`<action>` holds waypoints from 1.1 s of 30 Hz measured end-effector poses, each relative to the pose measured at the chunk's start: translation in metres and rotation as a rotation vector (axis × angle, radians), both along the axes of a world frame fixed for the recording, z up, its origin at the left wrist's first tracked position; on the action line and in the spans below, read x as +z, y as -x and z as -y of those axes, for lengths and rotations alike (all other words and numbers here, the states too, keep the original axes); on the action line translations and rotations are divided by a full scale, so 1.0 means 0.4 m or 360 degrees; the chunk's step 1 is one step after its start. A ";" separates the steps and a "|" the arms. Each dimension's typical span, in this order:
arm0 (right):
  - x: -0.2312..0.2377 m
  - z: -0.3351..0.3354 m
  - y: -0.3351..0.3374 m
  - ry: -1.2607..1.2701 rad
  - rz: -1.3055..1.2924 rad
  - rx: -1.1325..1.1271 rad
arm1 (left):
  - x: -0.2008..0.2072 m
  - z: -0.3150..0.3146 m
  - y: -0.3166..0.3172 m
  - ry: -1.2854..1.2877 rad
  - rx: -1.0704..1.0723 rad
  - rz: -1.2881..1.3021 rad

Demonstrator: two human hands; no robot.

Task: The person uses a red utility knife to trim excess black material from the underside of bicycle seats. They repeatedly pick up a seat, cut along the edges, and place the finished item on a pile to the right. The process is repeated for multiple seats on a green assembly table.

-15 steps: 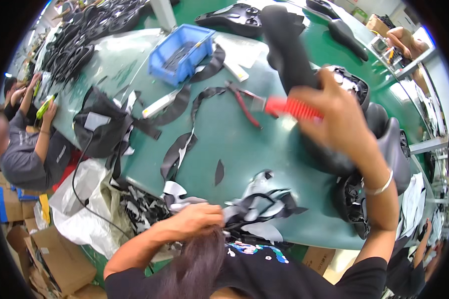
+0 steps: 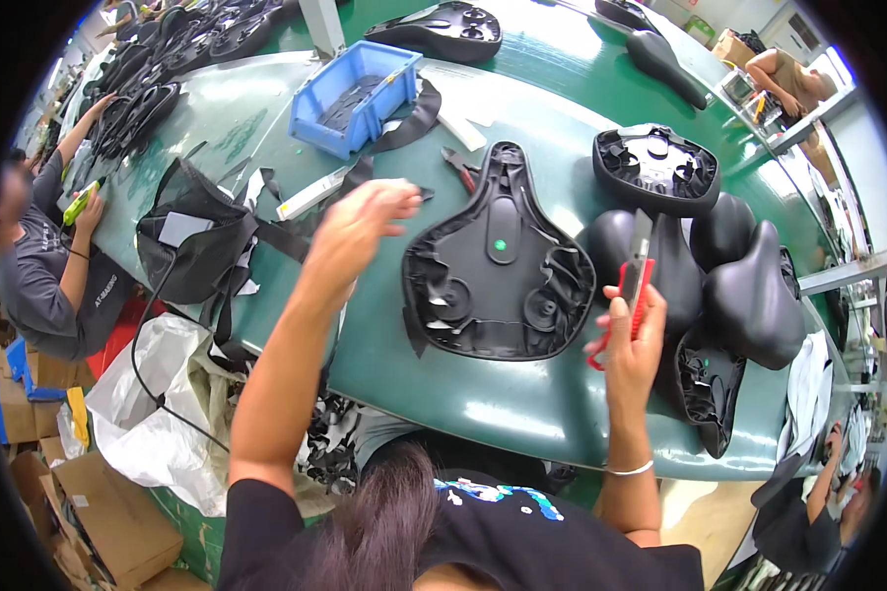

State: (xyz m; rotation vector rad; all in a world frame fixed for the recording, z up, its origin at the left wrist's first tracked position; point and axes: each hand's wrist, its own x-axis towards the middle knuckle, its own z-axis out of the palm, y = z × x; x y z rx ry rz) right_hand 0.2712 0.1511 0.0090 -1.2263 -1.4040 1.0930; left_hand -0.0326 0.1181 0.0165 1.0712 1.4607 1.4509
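Green table (image 2: 379,345) carries the saddle (image 2: 488,291), underside up between both hands, probably so its folded edge stays reachable. Right hand (image 2: 631,345) grasps a red cutter (image 2: 638,291), blade pointing away from the body; left hand (image 2: 360,225) has curled fingers, holding I cannot tell what, if anything.

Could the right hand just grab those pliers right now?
Probably not easily: the right hand has a red utility knife in its grip, and the upturned bicycle saddle lies between that hand and the pliers.
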 end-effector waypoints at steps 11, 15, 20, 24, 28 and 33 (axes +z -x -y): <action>0.016 0.006 -0.081 -0.0642 0.0845 0.0775 | 0.013 -0.074 -0.027 0.0754 -0.0642 0.0576; 0.100 -0.052 -0.059 -0.1216 0.1405 0.1046 | 0.053 -0.092 -0.038 0.0740 -0.0674 0.0267; 0.173 -0.055 -0.068 -0.1166 0.1997 0.1245 | 0.068 -0.112 -0.046 0.0593 -0.0745 -0.0025; 0.077 0.071 -0.116 -0.0876 0.1906 0.0945 | 0.048 -0.083 -0.058 0.0577 -0.0544 0.0058; 0.013 0.218 -0.064 -0.0327 0.1380 0.0636 | 0.048 0.006 -0.084 0.0529 -0.0217 0.0312; 0.045 0.210 -0.085 -0.0456 0.1145 0.0700 | 0.031 0.101 -0.087 0.0483 0.0028 0.0417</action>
